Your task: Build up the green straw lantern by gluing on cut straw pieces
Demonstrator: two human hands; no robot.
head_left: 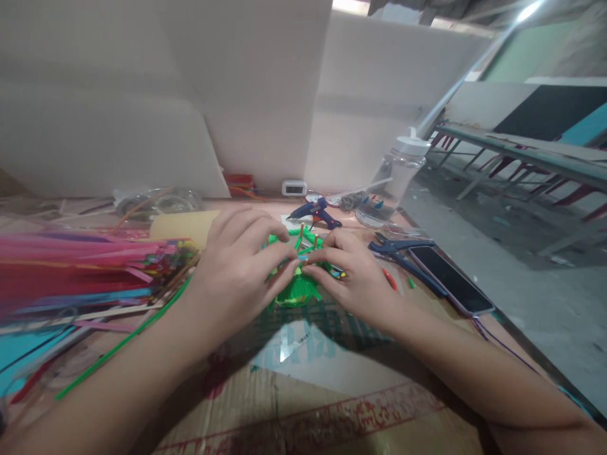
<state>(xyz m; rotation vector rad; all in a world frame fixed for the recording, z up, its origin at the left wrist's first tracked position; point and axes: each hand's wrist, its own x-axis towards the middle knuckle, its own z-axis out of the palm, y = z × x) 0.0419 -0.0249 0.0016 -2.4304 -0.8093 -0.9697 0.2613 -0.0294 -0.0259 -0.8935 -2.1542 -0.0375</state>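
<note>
Both my hands meet over a small green woven piece (298, 292) made of thin green strips with short wooden sticks standing up in it. My left hand (237, 265) curls round its left side, fingers pinched on the green strips. My right hand (351, 272) pinches the strips from the right, fingertips touching those of the left. A long green strip (124, 341) trails from the piece toward the lower left across the cardboard sheet (303, 404) on the table.
A pile of pink, red and blue strips (80, 265) lies at the left. A blue glue gun (317, 212), blue pliers (403, 248), a phone (451, 279) and a clear water bottle (393, 183) sit at the right. White boards (190, 95) stand behind.
</note>
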